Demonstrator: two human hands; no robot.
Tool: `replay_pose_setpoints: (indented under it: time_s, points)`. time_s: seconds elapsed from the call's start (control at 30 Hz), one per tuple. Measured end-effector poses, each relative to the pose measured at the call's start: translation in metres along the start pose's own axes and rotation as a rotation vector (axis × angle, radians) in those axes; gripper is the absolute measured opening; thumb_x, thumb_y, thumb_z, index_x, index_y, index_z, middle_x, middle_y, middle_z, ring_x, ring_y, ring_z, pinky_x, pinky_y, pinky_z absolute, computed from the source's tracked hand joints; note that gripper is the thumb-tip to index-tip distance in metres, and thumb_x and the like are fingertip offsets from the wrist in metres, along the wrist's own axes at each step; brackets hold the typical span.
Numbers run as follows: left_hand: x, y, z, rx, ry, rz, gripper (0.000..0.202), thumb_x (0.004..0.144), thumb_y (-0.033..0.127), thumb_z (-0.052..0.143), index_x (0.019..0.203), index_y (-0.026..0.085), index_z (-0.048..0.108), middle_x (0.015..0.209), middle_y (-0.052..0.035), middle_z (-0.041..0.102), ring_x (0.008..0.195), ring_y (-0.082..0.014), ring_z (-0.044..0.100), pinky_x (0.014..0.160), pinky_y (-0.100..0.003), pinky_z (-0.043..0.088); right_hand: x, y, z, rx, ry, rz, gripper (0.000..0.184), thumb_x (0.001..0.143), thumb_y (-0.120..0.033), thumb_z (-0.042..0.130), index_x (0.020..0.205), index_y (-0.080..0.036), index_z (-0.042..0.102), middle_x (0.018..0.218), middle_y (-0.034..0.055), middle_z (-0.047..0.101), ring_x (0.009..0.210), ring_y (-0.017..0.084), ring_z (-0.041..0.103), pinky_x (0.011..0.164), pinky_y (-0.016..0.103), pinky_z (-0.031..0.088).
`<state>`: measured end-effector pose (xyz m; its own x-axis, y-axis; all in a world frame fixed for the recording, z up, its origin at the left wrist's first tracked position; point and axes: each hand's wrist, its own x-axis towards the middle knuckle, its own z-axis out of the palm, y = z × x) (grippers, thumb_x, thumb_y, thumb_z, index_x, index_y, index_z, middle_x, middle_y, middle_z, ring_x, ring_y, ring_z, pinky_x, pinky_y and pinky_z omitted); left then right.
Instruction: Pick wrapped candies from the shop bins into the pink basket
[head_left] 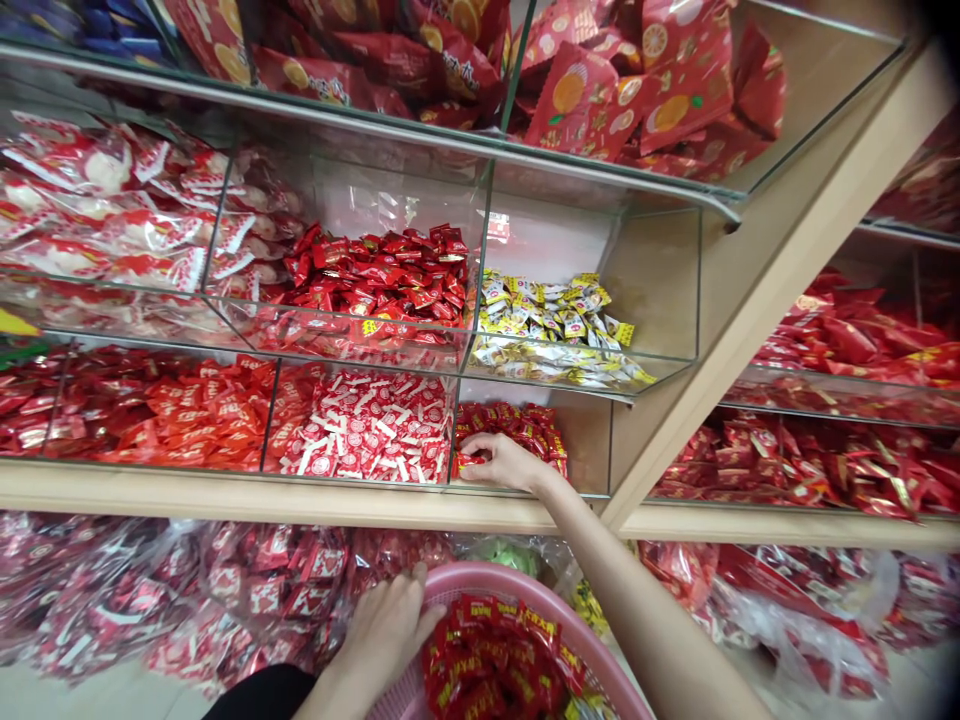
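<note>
1. While, in the head view, the left hand (pixel 386 620) clamps the left rim of a round pink plastic basket (pixel 585 628), the right hand (pixel 501 462) dips into a clear-walled shelf compartment (pixel 589 450) of glossy red wrapped candies (pixel 546 425).
2. Right thumb and fingers look slightly apart at the candies; whether a packet is pinched, I cannot tell.
3. Good handling, I judge, means a light pinch, wrist clear of the front pane, basket held level.
4. Counted: two hands, one basket; those candies and the red-and-yellow wrapped sweets (pixel 487 655) inside the basket overlap too much to number.
</note>
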<state>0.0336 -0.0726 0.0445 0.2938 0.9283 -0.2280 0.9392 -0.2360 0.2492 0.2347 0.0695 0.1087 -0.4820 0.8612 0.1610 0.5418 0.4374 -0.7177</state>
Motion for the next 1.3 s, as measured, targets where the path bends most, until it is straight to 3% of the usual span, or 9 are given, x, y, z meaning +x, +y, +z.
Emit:
replay_pose_setpoints:
  time_s: [0.3,0.57,1.03,1.17,1.3]
  points:
    - [-0.001,0.002,-0.003,0.013,0.004,0.011,0.049,0.089,0.040,0.033,0.128,0.013,0.044,0.106,-0.0148,0.064,0.100,-0.0275,0.059,0.083,-0.038,0.044,-0.002,-0.005,0.000,-0.018,-0.007,0.110,0.028,0.064,-0.034,0.068,0.081,-0.012,0.066,0.069,0.0005,0.063,0.063,0.012,0.053,0.059,0.023,0.040]
    - [0.001,-0.001,0.001,0.043,0.030,0.008,0.050,0.089,0.042,0.032,0.128,0.014,0.045,0.105,-0.0145,0.064,0.097,-0.0275,0.061,0.082,-0.038,0.045,-0.001,0.001,0.001,0.045,-0.044,0.145,0.031,0.059,-0.037,0.070,0.079,-0.015,0.066,0.070,-0.0005,0.064,0.065,0.013,0.055,0.061,0.025,0.041]
    - [0.002,0.000,-0.003,0.059,0.004,0.019,0.049,0.090,0.045,0.033,0.124,0.013,0.045,0.100,-0.0146,0.065,0.096,-0.0270,0.062,0.079,-0.036,0.044,-0.001,-0.002,-0.002,0.133,-0.078,0.031,0.030,0.059,-0.036,0.071,0.079,-0.014,0.065,0.075,-0.0006,0.063,0.068,0.013,0.054,0.067,0.026,0.042]
    - [0.001,0.000,-0.003,0.056,0.010,0.030,0.048,0.090,0.044,0.032,0.124,0.013,0.046,0.098,-0.0141,0.065,0.095,-0.0273,0.062,0.078,-0.036,0.044,-0.002,-0.006,-0.001,0.198,-0.082,0.060,0.033,0.057,-0.037,0.072,0.080,-0.015,0.063,0.074,-0.0014,0.063,0.067,0.013,0.054,0.066,0.026,0.042]
    - [0.001,0.000,-0.003,0.052,0.012,0.032,0.049,0.089,0.044,0.032,0.123,0.013,0.046,0.099,-0.0147,0.065,0.094,-0.0279,0.062,0.077,-0.037,0.045,-0.003,-0.010,-0.002,0.273,0.068,0.065,0.035,0.058,-0.038,0.071,0.081,-0.014,0.061,0.072,-0.0011,0.061,0.065,0.012,0.054,0.063,0.026,0.043]
